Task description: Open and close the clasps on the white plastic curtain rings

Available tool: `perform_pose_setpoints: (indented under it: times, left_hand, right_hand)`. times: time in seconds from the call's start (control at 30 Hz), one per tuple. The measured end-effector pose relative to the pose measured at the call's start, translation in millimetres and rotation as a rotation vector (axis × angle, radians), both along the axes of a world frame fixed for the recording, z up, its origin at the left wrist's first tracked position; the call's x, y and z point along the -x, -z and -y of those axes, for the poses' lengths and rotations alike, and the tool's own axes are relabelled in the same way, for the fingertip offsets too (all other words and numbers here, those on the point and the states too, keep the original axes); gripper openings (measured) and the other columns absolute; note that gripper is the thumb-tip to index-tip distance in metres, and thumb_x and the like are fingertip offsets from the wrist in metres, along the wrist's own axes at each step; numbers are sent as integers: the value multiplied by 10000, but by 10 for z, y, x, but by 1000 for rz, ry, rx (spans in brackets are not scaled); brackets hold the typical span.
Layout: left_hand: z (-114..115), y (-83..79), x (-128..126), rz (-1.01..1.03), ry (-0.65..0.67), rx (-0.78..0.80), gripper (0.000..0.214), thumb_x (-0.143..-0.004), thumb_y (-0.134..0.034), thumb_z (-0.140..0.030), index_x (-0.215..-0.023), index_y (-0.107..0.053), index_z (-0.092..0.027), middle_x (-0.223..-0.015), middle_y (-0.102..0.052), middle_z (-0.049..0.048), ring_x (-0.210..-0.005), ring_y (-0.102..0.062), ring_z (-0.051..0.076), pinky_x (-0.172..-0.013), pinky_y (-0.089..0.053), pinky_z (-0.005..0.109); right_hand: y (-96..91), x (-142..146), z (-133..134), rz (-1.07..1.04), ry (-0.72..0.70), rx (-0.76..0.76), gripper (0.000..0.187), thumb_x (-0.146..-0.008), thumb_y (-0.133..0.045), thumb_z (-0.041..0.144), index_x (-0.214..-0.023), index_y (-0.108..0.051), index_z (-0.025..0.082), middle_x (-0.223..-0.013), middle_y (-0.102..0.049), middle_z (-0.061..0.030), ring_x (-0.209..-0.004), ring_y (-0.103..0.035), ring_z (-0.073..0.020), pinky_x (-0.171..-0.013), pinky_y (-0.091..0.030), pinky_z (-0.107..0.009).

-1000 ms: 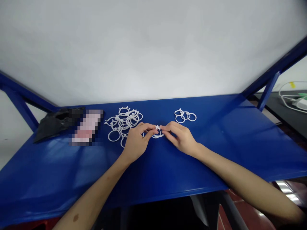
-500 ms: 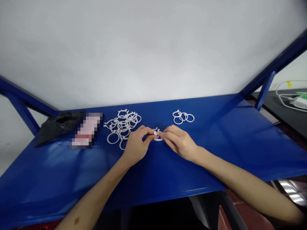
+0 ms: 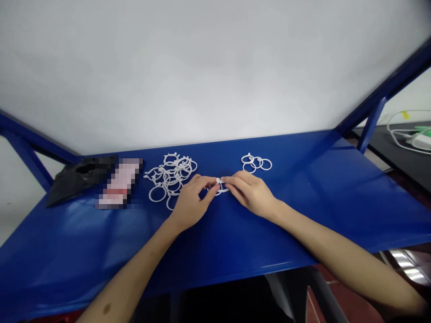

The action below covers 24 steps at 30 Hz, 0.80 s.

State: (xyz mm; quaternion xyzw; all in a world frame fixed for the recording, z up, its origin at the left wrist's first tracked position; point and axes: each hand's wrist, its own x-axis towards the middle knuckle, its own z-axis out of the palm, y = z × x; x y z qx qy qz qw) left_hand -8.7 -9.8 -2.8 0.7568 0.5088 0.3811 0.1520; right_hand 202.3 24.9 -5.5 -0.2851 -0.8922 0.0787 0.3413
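Observation:
My left hand (image 3: 191,202) and my right hand (image 3: 251,194) meet over the middle of a blue table (image 3: 303,211). Both pinch one white plastic ring (image 3: 219,186) between thumb and fingertips, the ring's clasp ends held between them. To the left of my left hand lies a heap of several white rings (image 3: 170,177). Behind my right hand sits a small group of white rings (image 3: 256,163) lying flat and linked or overlapping.
A black bag (image 3: 79,177) and a blurred pink packet (image 3: 119,184) lie at the table's back left. Blue frame bars rise at both sides. A white wall stands behind. A white cable and charger (image 3: 415,139) rest on a dark surface at the far right.
Both hands stay together on the same ring, shifting only slightly; the fingertips have worked the ring's ends closer. The piles have not moved.

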Motion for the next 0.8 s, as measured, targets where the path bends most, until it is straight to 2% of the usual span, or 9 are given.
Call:
perform_pose_setpoints:
  times: [0.1,0.2,0.33,0.43,0.57,0.7,0.8]
  left_hand:
    - [-12,27,8,-14,4,-11,177,-967,-587,-284,-1090,-697,-220,-945,-741,26,-834,-667,167,-779,-556,332]
    - [-25,67,26,-112,31,-79,193,-979,-565,-252,-1125,-685,-215,-1002,-746,39,-942,-652,196,-876,-541,381]
    - [-36,113,63,-338,89,-147,159,-939,-639,-284,-1062,-695,-200,-1051,-726,66,-1031,-609,246,-952,-501,455]
    - [-39,122,96,-441,107,-144,174,-884,-715,-333,-986,-694,-193,-1105,-700,82,-1078,-581,277,-954,-489,480]
    - [-43,116,117,-484,143,-128,67,-921,-666,-262,-941,-694,-204,-1100,-692,67,-1086,-556,267,-936,-478,455]
    - [-53,117,105,-471,170,-136,116,-967,-588,-221,-908,-687,-204,-1042,-703,48,-1040,-553,245,-914,-465,425]
    - [-55,117,89,-451,169,-156,121,-979,-571,-225,-929,-676,-193,-1012,-707,44,-1013,-558,235,-907,-457,416]
  right_hand:
    - [16,-58,-115,-63,111,-32,243,-1040,-470,257,-1175,-661,190,-952,-721,-85,-828,-667,-194,-769,-573,-352]
    - [34,-177,-306,-125,280,-44,209,-1021,-507,271,-1101,-688,204,-926,-730,-73,-817,-672,-199,-757,-554,-355]
    - [62,-378,-593,-224,502,53,187,-982,-555,275,-1027,-717,193,-887,-720,-54,-713,-640,-172,-676,-510,-325]
    - [114,-505,-751,-214,614,125,186,-952,-574,274,-987,-742,201,-870,-703,-57,-746,-629,-188,-730,-507,-350]
    - [220,-604,-854,-108,694,159,201,-925,-594,274,-989,-776,221,-890,-695,-83,-828,-603,-243,-810,-498,-417]
    - [288,-633,-887,-75,701,160,242,-920,-592,263,-1068,-769,191,-914,-704,-97,-850,-583,-262,-844,-487,-443]
    - [271,-622,-886,-114,697,118,256,-935,-570,278,-1096,-744,182,-930,-705,-92,-876,-578,-257,-887,-474,-455]
